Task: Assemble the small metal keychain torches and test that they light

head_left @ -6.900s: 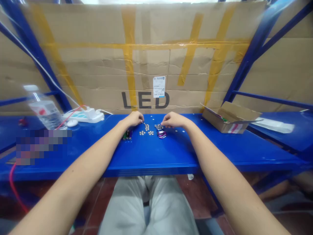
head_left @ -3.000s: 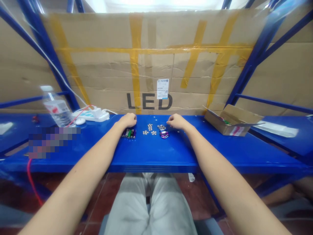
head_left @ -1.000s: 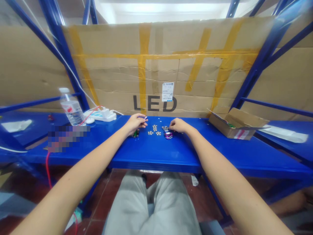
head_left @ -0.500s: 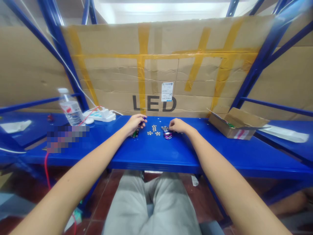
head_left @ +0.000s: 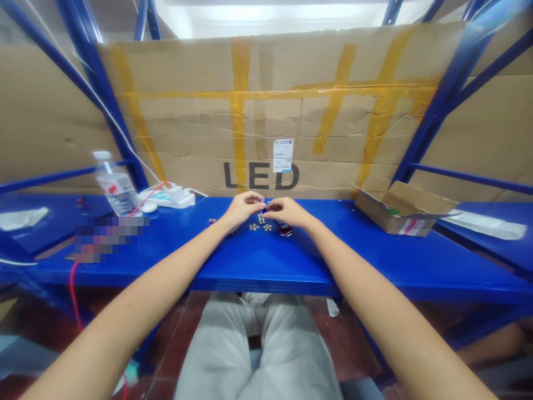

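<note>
Nearest are the person's knees (head_left: 258, 344) in pale grey trousers, below the front edge of the blue table (head_left: 266, 266). 2 bare forearms reach forward over it. The left hand (head_left: 241, 208) and the right hand (head_left: 288, 211) are drawn together, fingertips almost meeting above a small scatter of round silver pieces (head_left: 260, 225) that lies on the table between and just below them. Both hands are curled in a pinch, but whether either one grips anything is too small to tell. A purple and pink bundle (head_left: 285, 230) lies just under the right hand, beside the silver pieces.

Further out on the right stands an open cardboard box (head_left: 400, 208). On the left are a clear water bottle (head_left: 114, 183) and, behind it, a white power strip (head_left: 166, 195) with a red cable. At the back, taped cardboard sheets (head_left: 275, 105) marked "LED" close off the table, with 1 white label (head_left: 283, 155) stuck above the letters.
</note>
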`<action>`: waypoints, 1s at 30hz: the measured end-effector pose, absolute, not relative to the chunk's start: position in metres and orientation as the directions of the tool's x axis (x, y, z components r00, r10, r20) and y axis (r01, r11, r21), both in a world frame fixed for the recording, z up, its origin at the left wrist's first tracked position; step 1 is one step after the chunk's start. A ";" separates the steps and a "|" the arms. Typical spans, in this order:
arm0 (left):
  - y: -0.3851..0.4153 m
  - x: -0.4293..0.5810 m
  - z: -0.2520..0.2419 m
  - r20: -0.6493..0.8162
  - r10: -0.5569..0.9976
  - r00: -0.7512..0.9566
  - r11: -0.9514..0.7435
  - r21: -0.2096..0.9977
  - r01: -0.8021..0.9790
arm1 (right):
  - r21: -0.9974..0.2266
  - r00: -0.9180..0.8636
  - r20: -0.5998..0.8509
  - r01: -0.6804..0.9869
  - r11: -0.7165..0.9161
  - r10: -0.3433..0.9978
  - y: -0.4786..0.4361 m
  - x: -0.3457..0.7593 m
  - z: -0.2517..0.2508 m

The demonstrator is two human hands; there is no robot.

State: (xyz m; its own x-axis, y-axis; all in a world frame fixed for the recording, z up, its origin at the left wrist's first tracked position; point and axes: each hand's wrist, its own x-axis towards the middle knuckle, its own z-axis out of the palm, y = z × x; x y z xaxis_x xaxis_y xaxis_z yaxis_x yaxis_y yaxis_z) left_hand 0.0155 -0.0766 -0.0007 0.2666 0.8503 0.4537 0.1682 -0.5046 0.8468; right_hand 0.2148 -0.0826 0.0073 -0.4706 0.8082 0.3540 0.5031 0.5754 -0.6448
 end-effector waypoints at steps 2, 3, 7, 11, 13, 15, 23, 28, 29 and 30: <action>-0.074 0.021 -0.002 0.432 0.836 0.339 -0.513 0.835 0.198 | -0.614 -0.465 0.369 0.527 0.587 0.804 -0.083 0.210 0.006; -0.072 0.021 -0.002 0.428 0.825 0.368 -0.527 0.818 0.231 | -0.596 -0.457 0.368 0.552 0.583 0.809 -0.082 0.211 0.007; -0.057 0.011 -0.002 0.493 0.735 0.466 -0.678 0.569 0.466 | -0.572 -0.366 0.371 0.634 0.520 0.854 -0.080 0.221 0.010; -0.035 0.003 0.001 0.395 0.631 0.668 -0.775 0.365 0.516 | -0.568 -0.302 0.387 0.666 0.483 0.871 -0.079 0.229 0.013; -0.027 0.003 0.001 0.345 0.619 0.706 -0.780 0.377 0.500 | -0.559 -0.304 0.387 0.673 0.484 0.870 -0.079 0.230 0.013; -0.021 0.004 -0.001 0.309 0.619 0.722 -0.774 0.398 0.492 | -0.551 -0.308 0.384 0.680 0.484 0.871 -0.080 0.230 0.013; -0.012 0.004 -0.009 0.299 0.639 0.708 -0.759 0.391 0.520 | -0.538 -0.305 0.377 0.697 0.475 0.875 -0.084 0.229 0.016; -0.013 -0.013 -0.005 0.293 0.759 0.581 -0.651 0.367 0.665 | -0.541 -0.302 0.379 0.695 0.474 0.875 -0.086 0.231 0.018; -0.015 -0.018 -0.004 0.273 0.785 0.556 -0.619 0.385 0.685 | -0.544 -0.302 0.376 0.694 0.472 0.876 -0.086 0.231 0.018; -0.017 -0.023 -0.002 0.254 0.808 0.531 -0.587 0.405 0.701 | -0.549 -0.303 0.371 0.691 0.470 0.878 -0.087 0.230 0.018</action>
State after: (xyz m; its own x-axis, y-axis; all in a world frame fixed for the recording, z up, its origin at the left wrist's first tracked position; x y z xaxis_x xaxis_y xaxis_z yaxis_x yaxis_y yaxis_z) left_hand -0.0228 -0.0168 -0.0023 0.5309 0.8084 0.2543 0.7005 -0.5875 0.4051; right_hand 0.2305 -0.0866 0.0181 -0.3028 0.8780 0.3707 0.6913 0.4701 -0.5487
